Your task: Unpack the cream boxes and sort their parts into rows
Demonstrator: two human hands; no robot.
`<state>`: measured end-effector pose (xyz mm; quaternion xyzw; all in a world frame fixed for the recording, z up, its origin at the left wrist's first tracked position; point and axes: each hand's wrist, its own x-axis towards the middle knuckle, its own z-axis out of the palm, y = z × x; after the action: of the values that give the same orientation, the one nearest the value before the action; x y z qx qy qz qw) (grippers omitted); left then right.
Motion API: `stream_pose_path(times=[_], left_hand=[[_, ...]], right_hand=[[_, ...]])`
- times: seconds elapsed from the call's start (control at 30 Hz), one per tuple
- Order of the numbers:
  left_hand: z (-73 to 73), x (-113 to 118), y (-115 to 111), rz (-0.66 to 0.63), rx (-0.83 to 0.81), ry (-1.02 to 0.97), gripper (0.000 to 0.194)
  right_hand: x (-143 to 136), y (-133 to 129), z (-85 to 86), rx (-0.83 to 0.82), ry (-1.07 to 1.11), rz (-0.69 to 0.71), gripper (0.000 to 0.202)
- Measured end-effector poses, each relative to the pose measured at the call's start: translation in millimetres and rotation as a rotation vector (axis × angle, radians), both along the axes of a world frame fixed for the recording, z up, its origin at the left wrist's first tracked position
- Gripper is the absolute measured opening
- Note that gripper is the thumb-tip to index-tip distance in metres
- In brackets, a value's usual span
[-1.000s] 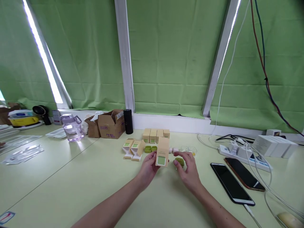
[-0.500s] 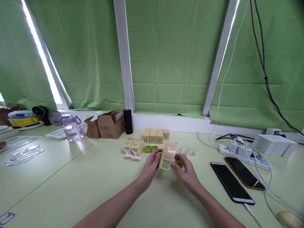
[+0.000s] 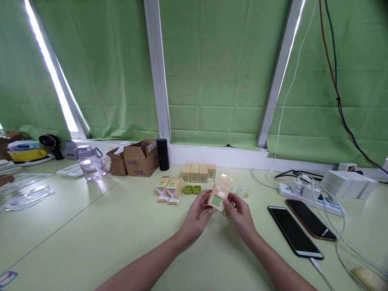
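Observation:
A small tan carton (image 3: 218, 192) with a greenish window and a raised flap is held up above the table between both hands. My right hand (image 3: 241, 214) pinches its right side, thumb on the front. At its left edge, my left hand (image 3: 197, 218) has its fingertips behind the carton and its thumb below. Behind the hands stand several tan boxes (image 3: 195, 173). Two opened cartons (image 3: 175, 190) lie to the left, beside two small green containers (image 3: 192, 189). Clear containers with yellow bits (image 3: 241, 191) sit behind my right hand. Another is partly hidden beneath it.
On the right lie two phones (image 3: 295, 232), a power strip (image 3: 312, 198) with tangled cables, and white boxes (image 3: 348, 184). Toward the back left are a purple jug (image 3: 91, 163), a cardboard box (image 3: 141, 159) and a black cylinder (image 3: 163, 154). A person's hand shows at far left.
The carton has turned and tilted, and its flap now stands wider open at the top. My left thumb has come off its front, and my right fingers have shifted up along its side.

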<state>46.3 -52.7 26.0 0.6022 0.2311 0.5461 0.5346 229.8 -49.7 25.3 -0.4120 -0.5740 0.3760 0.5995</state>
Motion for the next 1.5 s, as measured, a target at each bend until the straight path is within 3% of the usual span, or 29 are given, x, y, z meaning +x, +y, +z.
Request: stream_pose_path(times=[0.3, 0.8, 1.2, 1.5], left_hand=[[0.7, 1.6, -1.7, -0.017, -0.056, -0.074, 0.054], [1.6, 2.5, -2.0, -0.005, -0.029, -0.055, 0.053], [0.3, 2.6, 0.1, -0.012, 0.005, -0.024, 0.053], [-1.0, 1.9, 2.0, 0.009, 0.035, 0.007, 0.05]], right_hand=[[-0.5, 2.7, -3.7, 0.035, -0.048, -0.107, 0.059], [-0.3, 3.5, -7.1, 0.048, -0.1, -0.112, 0.05], [1.0, -0.8, 0.8, 0.09, -0.226, -0.135, 0.043], [-0.4, -1.7, -2.5, 0.064, -0.23, -0.15, 0.05]])
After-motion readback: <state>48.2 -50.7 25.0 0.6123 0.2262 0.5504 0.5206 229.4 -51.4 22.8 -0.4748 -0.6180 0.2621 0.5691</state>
